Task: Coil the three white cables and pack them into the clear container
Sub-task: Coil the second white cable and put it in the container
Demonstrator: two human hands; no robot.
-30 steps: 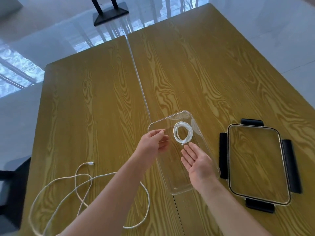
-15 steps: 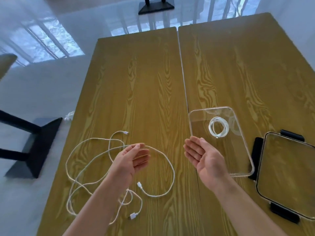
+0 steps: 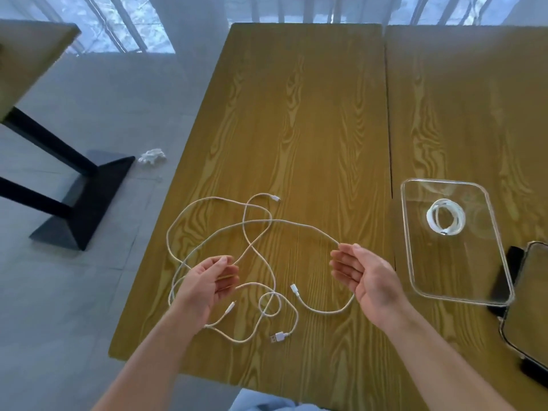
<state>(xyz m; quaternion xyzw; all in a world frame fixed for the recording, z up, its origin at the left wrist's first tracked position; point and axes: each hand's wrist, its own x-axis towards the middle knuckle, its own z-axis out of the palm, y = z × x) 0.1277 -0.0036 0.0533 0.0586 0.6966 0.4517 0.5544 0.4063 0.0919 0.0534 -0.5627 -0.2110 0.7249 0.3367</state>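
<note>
Since a moment ago your left hand [image 3: 207, 284] has dropped closer to the loose cables [image 3: 255, 262] left of the container [image 3: 501, 256]; fingers open, gripping nothing. Thin white loops sprawl over grained wood. Your right hand [image 3: 364, 277] is open too. One cable [image 3: 445, 221] lies coiled inside the clear, rounded tub.

light: soft, even daylight, bright enough all over
source: window reflections on the glossy floor [image 3: 98, 93] past the counter's far edge
shadows: faint; weak soft ones under both hands at the counter's [image 3: 311, 120] near edge
glare: pale highlights on the clear container [image 3: 415, 280] rim and base near the right edge; its walls are hard to trace
distortion: wide-angle; counter edges splay toward the far corners, forearms stretched at the bottom
focus: counter centre fairly sharp, white cables [image 3: 252, 241] crisp; the far left is smeared
noise: mild compression softness in the wood grain
</note>
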